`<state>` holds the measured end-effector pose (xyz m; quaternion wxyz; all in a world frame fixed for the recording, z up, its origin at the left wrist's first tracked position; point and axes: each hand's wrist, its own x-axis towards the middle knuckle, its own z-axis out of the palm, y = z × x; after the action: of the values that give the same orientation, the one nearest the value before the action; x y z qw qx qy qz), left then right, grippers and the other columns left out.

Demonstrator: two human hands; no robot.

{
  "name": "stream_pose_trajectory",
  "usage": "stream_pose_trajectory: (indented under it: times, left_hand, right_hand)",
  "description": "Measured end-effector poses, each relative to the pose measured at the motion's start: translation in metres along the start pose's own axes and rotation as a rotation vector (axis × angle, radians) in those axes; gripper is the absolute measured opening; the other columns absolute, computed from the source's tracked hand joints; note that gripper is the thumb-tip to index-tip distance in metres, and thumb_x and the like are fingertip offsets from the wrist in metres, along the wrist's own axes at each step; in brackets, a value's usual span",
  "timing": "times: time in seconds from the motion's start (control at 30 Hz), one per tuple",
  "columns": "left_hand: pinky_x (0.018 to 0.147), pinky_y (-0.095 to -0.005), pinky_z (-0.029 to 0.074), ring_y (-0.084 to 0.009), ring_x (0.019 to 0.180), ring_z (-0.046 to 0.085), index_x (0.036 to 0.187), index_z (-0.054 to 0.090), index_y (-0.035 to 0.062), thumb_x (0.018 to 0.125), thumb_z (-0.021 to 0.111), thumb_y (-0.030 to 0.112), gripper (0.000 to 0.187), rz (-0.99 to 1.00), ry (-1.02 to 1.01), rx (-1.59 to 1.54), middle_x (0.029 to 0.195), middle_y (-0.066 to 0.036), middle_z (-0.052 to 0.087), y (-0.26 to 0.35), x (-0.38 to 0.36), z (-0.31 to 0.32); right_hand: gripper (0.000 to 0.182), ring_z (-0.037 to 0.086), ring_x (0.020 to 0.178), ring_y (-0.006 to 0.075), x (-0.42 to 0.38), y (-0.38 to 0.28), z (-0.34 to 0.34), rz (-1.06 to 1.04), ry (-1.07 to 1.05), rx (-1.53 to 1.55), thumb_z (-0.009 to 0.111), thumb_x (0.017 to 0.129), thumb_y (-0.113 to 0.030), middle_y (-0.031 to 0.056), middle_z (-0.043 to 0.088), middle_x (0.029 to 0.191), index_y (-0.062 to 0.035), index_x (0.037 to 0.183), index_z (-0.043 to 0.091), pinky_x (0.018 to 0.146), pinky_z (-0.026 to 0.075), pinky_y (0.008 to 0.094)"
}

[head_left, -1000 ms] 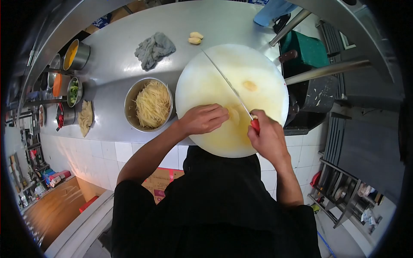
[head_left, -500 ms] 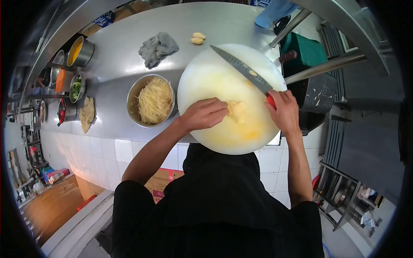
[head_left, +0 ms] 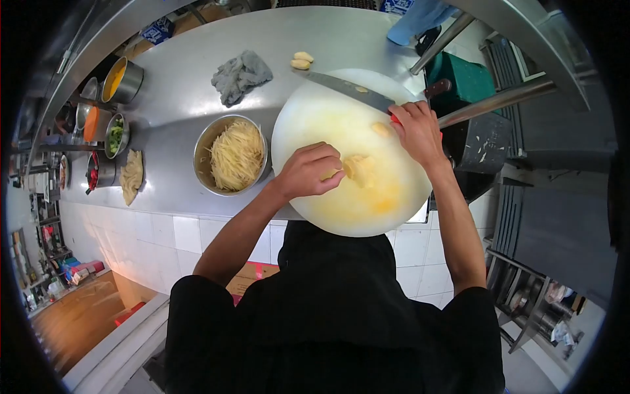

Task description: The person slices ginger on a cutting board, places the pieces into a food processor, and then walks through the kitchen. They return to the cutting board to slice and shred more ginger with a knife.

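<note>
A round white cutting board (head_left: 315,131) lies in front of me, with yellow stains on it. My right hand (head_left: 420,131) is wrapped round the red handle of a large knife (head_left: 348,88); its blade points up and left over the board's far part. A small pale bit clings to the blade. My left hand (head_left: 310,169) is closed, fingertips curled against the thumb, at the left edge of a small heap of pale yellow slices (head_left: 362,172). What its fingers hold is hard to make out. Another pale piece (head_left: 380,129) rests below the knife.
Left of the board stands a steel bowl (head_left: 199,161) of pale shreds. Farther back are a grey cloth (head_left: 241,77) and two pale yellow pieces (head_left: 301,60). Several containers, including a steel pot (head_left: 131,82), and a beige cloth (head_left: 132,176) are at the left. A metal post (head_left: 443,43) rises at right.
My right hand has moved up and left with the knife, whose blade now lies flatter and farther from me. The pale piece below it now shows clearly. My left hand has shifted slightly left.
</note>
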<state>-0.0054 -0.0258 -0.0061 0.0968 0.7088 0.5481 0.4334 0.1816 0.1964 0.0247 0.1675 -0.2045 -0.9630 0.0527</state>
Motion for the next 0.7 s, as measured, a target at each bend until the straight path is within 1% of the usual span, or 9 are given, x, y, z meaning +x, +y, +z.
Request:
stream_pose_trajectory:
  times: [0.03, 0.1, 0.17, 0.23, 0.33, 0.47, 0.57, 0.63, 0.7]
  left_hand:
    - [0.072, -0.0359, 0.054, -0.0256, 0.080, 0.064, 0.084, 0.067, 0.0056, 0.075, 0.078, 0.013, 0.016, 0.002, -0.006, -0.001, 0.090, -0.007, 0.064, 0.001, 0.000, 0.000]
    - [0.084, -0.0386, 0.054, -0.0307, 0.095, 0.064, 0.103, 0.069, 0.0043, 0.074, 0.082, 0.012, 0.033, -0.110, -0.021, -0.036, 0.104, -0.013, 0.064, 0.007, 0.002, 0.002]
    - [0.089, -0.0390, 0.052, -0.0306, 0.102, 0.061, 0.112, 0.066, 0.0040, 0.075, 0.082, 0.016, 0.042, -0.162, -0.053, -0.005, 0.110, -0.013, 0.062, 0.022, 0.003, 0.007]
    - [0.099, -0.0392, 0.047, -0.0308, 0.113, 0.057, 0.129, 0.059, 0.0041, 0.076, 0.081, 0.019, 0.059, -0.253, -0.152, 0.016, 0.120, -0.015, 0.058, 0.026, 0.005, 0.006]
    - [0.099, -0.0400, 0.047, -0.0321, 0.113, 0.057, 0.128, 0.060, 0.0030, 0.078, 0.079, 0.016, 0.055, -0.288, -0.151, -0.048, 0.120, -0.015, 0.058, 0.016, 0.007, 0.006]
    - [0.099, -0.0402, 0.047, -0.0332, 0.113, 0.057, 0.128, 0.060, 0.0025, 0.079, 0.078, 0.012, 0.053, -0.301, -0.228, -0.072, 0.121, -0.016, 0.058, 0.020, 0.001, 0.010]
    - [0.098, -0.0397, 0.049, -0.0316, 0.111, 0.060, 0.129, 0.061, 0.0063, 0.079, 0.078, 0.010, 0.053, -0.294, -0.176, -0.045, 0.121, -0.015, 0.060, 0.017, -0.003, 0.011]
    - [0.094, -0.0391, 0.050, -0.0323, 0.107, 0.061, 0.125, 0.063, 0.0055, 0.080, 0.075, 0.007, 0.047, -0.527, -0.210, -0.238, 0.117, -0.015, 0.061, 0.020, 0.007, 0.003]
    - [0.092, -0.0387, 0.051, -0.0317, 0.104, 0.062, 0.121, 0.064, 0.0056, 0.080, 0.075, 0.007, 0.043, -0.463, -0.176, -0.173, 0.114, -0.014, 0.062, 0.022, 0.004, 0.005]
  right_hand:
    - [0.029, 0.057, 0.103, 0.0308, -0.002, -0.006, -0.001, 0.006, 0.002, 0.002, 0.072, 0.082, -0.015, 0.0063, 0.066, 0.099, -0.0111, 0.110, 0.066, 0.084, 0.047, 0.0437]
    - [0.026, 0.057, 0.101, 0.0344, -0.010, -0.025, -0.006, 0.017, 0.160, -0.050, 0.069, 0.081, -0.011, 0.0109, 0.064, 0.096, -0.0083, 0.106, 0.066, 0.084, 0.047, 0.0459]
    - [0.020, 0.058, 0.093, 0.0380, -0.030, -0.042, -0.004, 0.063, 0.124, 0.106, 0.067, 0.079, -0.006, 0.0157, 0.062, 0.090, -0.0048, 0.098, 0.066, 0.082, 0.049, 0.0485]
    - [0.009, 0.060, 0.081, 0.0405, -0.053, -0.069, -0.014, 0.118, -0.106, 0.255, 0.067, 0.077, -0.006, 0.0190, 0.062, 0.083, -0.0012, 0.085, 0.066, 0.074, 0.050, 0.0490]
    - [0.015, 0.060, 0.080, 0.0383, -0.079, -0.094, -0.015, 0.337, -0.122, 0.450, 0.074, 0.080, -0.011, 0.0191, 0.065, 0.084, -0.0008, 0.086, 0.066, 0.073, 0.049, 0.0470]
    - [0.016, 0.059, 0.078, 0.0375, -0.082, -0.121, -0.008, 0.400, -0.022, 0.548, 0.075, 0.080, -0.011, 0.0177, 0.064, 0.083, -0.0013, 0.086, 0.065, 0.071, 0.048, 0.0454]
    - [0.015, 0.062, 0.072, 0.0308, -0.081, -0.124, 0.006, 0.396, 0.011, 0.439, 0.076, 0.081, -0.008, 0.0137, 0.063, 0.079, -0.0001, 0.085, 0.063, 0.069, 0.049, 0.0416]
    - [0.015, 0.061, 0.071, 0.0298, -0.078, -0.123, 0.013, 0.454, 0.087, 0.498, 0.076, 0.081, -0.007, 0.0131, 0.063, 0.078, -0.0012, 0.084, 0.063, 0.069, 0.048, 0.0413]
    - [0.013, 0.060, 0.072, 0.0319, -0.079, -0.124, 0.017, 0.455, 0.126, 0.535, 0.075, 0.080, -0.007, 0.0127, 0.062, 0.078, -0.0027, 0.084, 0.063, 0.068, 0.047, 0.0434]
